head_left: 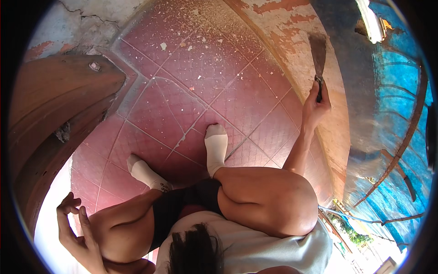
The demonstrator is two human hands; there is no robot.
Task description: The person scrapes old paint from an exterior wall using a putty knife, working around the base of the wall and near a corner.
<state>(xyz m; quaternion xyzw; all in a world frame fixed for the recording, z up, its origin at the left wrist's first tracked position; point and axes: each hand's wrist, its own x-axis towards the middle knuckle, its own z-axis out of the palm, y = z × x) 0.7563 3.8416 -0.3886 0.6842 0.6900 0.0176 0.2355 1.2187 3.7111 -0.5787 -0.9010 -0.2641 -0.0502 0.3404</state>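
Note:
My right hand is closed round the dark handle of a scraper, whose broad, worn blade points away from me. The blade is over the peeling wall, where patches of orange show through pale paint; whether it touches cannot be told. Off to the left, my left hand is raised beside my knee, fingers apart and slightly bent, holding nothing. Paint flakes lie scattered over the red tiled floor ahead of my feet.
A brown wooden door frame stands close on the left, by a cracked wall. At the right, beyond the wall's edge, hangs a blue sheet with a curved brown pole. My socked feet rest on the tiles.

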